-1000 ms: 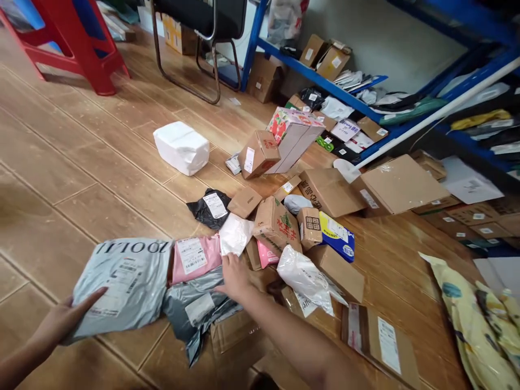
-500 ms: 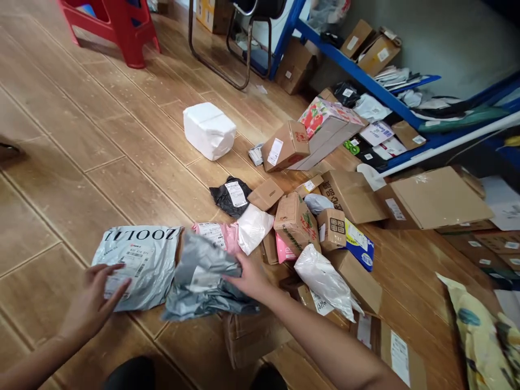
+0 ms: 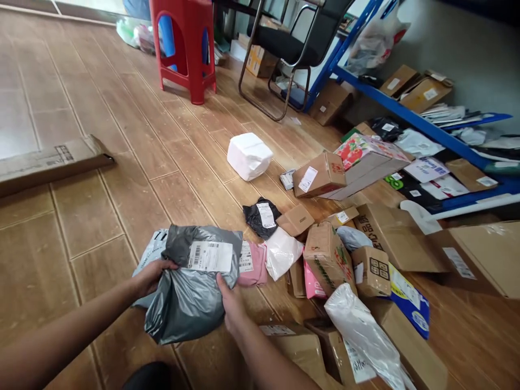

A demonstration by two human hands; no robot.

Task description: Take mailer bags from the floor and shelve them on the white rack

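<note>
A grey plastic mailer bag [image 3: 187, 309] with a white shipping label [image 3: 211, 256] facing up is held between my two hands above the floor. My left hand [image 3: 153, 275] grips its left edge, thumb on top. On the right edge, my right hand [image 3: 231, 303] pinches the bag near the label's lower corner. Behind it, partly covered, lies a pale blue-white mailer bag [image 3: 148, 254] with black lettering. A pink mailer bag [image 3: 257, 265] with a label rests just right of the grey one.
Several cardboard boxes [image 3: 329, 252] and bags spread to the right, among them a black bag [image 3: 260, 216] and a white bag [image 3: 284, 253]. Farther off are a white wrapped package [image 3: 249, 156], a red stool [image 3: 182, 49], a chair [image 3: 284, 46] and a blue shelf [image 3: 377, 95]. A long flat carton [image 3: 52, 162] lies left.
My left hand has moved from over the pale mailer bag onto the grey one. The grey bag has turned, its label now facing up. The camera view has shifted left and up.
</note>
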